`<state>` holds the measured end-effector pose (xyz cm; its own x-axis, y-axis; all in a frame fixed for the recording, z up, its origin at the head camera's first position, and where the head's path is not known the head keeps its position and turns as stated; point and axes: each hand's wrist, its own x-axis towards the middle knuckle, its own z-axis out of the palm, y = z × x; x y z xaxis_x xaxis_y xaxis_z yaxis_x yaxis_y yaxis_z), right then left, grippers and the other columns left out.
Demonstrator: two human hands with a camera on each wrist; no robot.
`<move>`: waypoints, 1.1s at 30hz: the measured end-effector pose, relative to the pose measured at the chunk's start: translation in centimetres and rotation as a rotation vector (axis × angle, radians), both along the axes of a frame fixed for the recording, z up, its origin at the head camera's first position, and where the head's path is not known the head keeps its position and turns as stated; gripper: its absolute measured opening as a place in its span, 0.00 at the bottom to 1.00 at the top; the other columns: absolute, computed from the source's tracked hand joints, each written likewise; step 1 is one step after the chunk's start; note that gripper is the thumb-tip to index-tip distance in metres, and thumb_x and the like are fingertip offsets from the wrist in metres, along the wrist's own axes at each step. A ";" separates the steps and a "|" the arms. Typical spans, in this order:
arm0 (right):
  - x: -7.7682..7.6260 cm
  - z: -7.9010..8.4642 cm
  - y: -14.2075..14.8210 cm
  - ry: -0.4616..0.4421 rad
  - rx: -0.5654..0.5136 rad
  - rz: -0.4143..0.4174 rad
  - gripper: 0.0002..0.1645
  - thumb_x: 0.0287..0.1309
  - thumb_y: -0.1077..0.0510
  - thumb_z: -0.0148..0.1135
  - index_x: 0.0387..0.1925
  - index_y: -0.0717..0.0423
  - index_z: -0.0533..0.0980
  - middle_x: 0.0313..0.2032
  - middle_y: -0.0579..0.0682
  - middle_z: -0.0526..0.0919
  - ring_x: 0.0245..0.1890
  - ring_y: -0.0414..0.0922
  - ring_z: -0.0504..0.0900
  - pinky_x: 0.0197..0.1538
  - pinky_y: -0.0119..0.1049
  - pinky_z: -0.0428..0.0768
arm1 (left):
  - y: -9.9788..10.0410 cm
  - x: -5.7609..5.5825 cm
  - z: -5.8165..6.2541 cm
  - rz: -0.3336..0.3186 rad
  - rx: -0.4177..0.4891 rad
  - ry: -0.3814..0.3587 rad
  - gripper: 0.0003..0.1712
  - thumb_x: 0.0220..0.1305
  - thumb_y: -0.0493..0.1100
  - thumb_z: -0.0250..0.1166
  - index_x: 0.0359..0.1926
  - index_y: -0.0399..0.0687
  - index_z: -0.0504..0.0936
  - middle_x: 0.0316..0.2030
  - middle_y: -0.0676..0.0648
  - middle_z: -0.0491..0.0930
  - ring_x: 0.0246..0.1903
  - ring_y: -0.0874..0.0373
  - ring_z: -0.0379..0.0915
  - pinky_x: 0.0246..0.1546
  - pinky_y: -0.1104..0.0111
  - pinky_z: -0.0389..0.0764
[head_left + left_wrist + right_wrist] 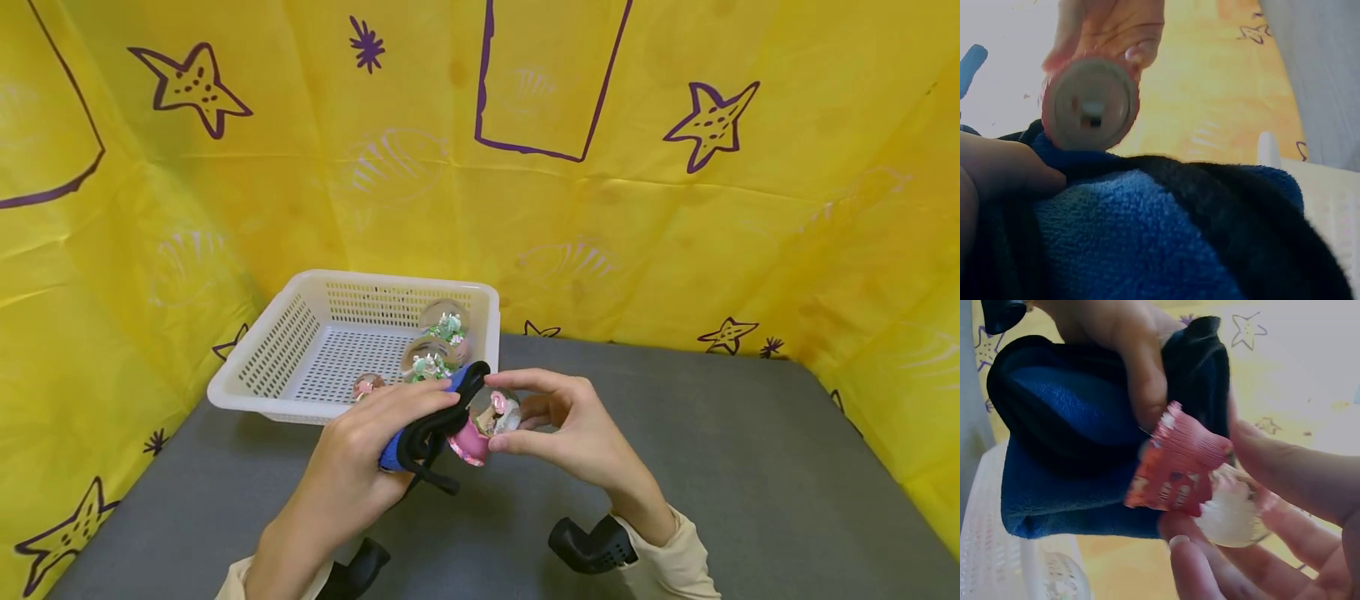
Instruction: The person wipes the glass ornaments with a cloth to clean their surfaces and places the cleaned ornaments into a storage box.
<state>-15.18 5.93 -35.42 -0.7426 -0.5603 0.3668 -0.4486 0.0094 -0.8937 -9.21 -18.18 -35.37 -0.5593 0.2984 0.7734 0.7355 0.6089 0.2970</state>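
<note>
My left hand (348, 454) grips a folded blue cloth (1129, 237) with black edging, thumb on one side and fingers on the other. Between finger and thumb, my right hand (581, 429) holds a small snow globe (495, 414) by its clear ball, tilted, with its base toward the cloth. The globe has a pink ruffled base (1188, 462) and a pink and white figure inside. In the left wrist view its round underside (1091, 103) faces the camera. The cloth is right beside the base; whether they touch I cannot tell.
Behind the left hand, a white perforated basket (236, 375) stands on the grey table (712, 433). Inside it are two larger snow globes (446, 325) with green and white decoration, plus a smaller pinkish one (367, 384). A yellow patterned cloth (637, 233) surrounds the table.
</note>
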 end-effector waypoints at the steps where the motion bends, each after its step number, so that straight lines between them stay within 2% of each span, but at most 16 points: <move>1: 0.0 0.0 0.1 0.009 0.017 0.013 0.30 0.50 0.65 0.75 0.57 0.58 0.78 0.45 0.51 0.85 0.29 0.42 0.84 0.32 0.36 0.83 | 0.0 0.0 0.0 0.001 0.001 0.007 0.26 0.51 0.33 0.73 0.53 0.53 0.84 0.51 0.49 0.85 0.51 0.53 0.82 0.65 0.78 0.68; 4: -0.1 0.1 0.1 -0.007 0.018 0.060 0.30 0.52 0.65 0.73 0.58 0.59 0.77 0.49 0.57 0.84 0.32 0.42 0.85 0.35 0.36 0.85 | 0.0 0.0 0.0 0.004 0.006 0.018 0.24 0.53 0.33 0.71 0.52 0.52 0.84 0.51 0.49 0.86 0.50 0.54 0.83 0.64 0.78 0.69; 7: -0.2 -0.1 -0.1 -0.068 -0.044 0.105 0.31 0.53 0.66 0.72 0.60 0.64 0.74 0.53 0.61 0.81 0.34 0.41 0.86 0.38 0.36 0.86 | 0.0 0.0 -0.1 -0.010 0.022 0.012 0.24 0.54 0.33 0.70 0.53 0.52 0.84 0.50 0.49 0.86 0.50 0.55 0.83 0.63 0.79 0.69; 11: -0.3 -0.3 0.0 -0.124 -0.164 0.206 0.31 0.55 0.69 0.70 0.60 0.72 0.70 0.50 0.50 0.83 0.35 0.39 0.86 0.39 0.35 0.87 | 0.0 0.0 -0.3 -0.034 0.037 -0.014 0.26 0.52 0.32 0.71 0.54 0.51 0.83 0.50 0.48 0.86 0.50 0.56 0.82 0.60 0.80 0.70; 13: -0.3 -0.4 -0.1 -0.109 -0.227 0.266 0.29 0.56 0.69 0.68 0.60 0.70 0.71 0.48 0.44 0.84 0.35 0.38 0.86 0.39 0.35 0.87 | 0.1 0.0 -0.4 -0.050 0.039 -0.043 0.29 0.50 0.31 0.73 0.55 0.51 0.82 0.50 0.49 0.85 0.51 0.56 0.82 0.61 0.80 0.70; 16: -0.3 -0.5 -0.3 -0.072 -0.322 0.309 0.27 0.60 0.69 0.65 0.61 0.64 0.73 0.48 0.44 0.84 0.36 0.37 0.85 0.40 0.34 0.87 | 0.4 0.0 -0.5 -0.077 0.053 -0.083 0.35 0.45 0.26 0.73 0.57 0.50 0.81 0.51 0.49 0.85 0.51 0.54 0.83 0.61 0.80 0.71; 19: -0.3 -0.5 -0.6 -0.046 -0.391 0.286 0.27 0.59 0.69 0.66 0.60 0.55 0.75 0.53 0.46 0.83 0.38 0.36 0.83 0.39 0.28 0.84 | 0.7 0.0 -0.5 -0.095 0.101 -0.145 0.39 0.44 0.23 0.72 0.59 0.50 0.79 0.49 0.48 0.85 0.45 0.57 0.83 0.56 0.82 0.74; 23: -0.2 -0.6 -1.1 -0.014 -0.481 0.286 0.28 0.53 0.71 0.70 0.55 0.52 0.74 0.55 0.47 0.81 0.40 0.36 0.79 0.37 0.23 0.81 | 0.5 0.1 -0.5 -0.111 0.188 -0.279 0.35 0.51 0.27 0.72 0.61 0.51 0.77 0.46 0.49 0.86 0.39 0.64 0.80 0.47 0.79 0.78; 26: -0.3 -0.7 -1.6 0.022 -0.541 0.289 0.29 0.50 0.73 0.71 0.51 0.52 0.72 0.55 0.48 0.78 0.45 0.39 0.80 0.40 0.25 0.83 | 0.3 0.1 -0.4 -0.134 0.251 -0.372 0.32 0.55 0.30 0.71 0.61 0.53 0.77 0.48 0.49 0.86 0.41 0.64 0.80 0.47 0.75 0.79; 29: -0.3 -1.0 -1.9 0.057 -0.579 0.258 0.29 0.48 0.74 0.72 0.48 0.52 0.71 0.54 0.49 0.78 0.48 0.41 0.81 0.42 0.27 0.84 | 0.2 0.2 -0.3 -0.127 0.277 -0.428 0.32 0.56 0.32 0.71 0.62 0.54 0.76 0.51 0.50 0.85 0.45 0.65 0.76 0.48 0.73 0.77; 33: -0.2 -1.1 -2.0 0.086 -0.583 0.137 0.30 0.45 0.74 0.74 0.46 0.51 0.70 0.53 0.49 0.78 0.49 0.42 0.80 0.42 0.27 0.84 | 0.2 0.2 -0.2 -0.085 0.269 -0.469 0.32 0.57 0.34 0.72 0.62 0.55 0.76 0.51 0.52 0.85 0.46 0.64 0.71 0.48 0.71 0.74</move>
<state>-15.39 3.90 -36.49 -0.6319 -0.3375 0.6977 -0.4819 -0.5340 -0.6947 -8.96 -17.98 -35.58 -0.8448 0.1843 0.5023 0.5305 0.4103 0.7417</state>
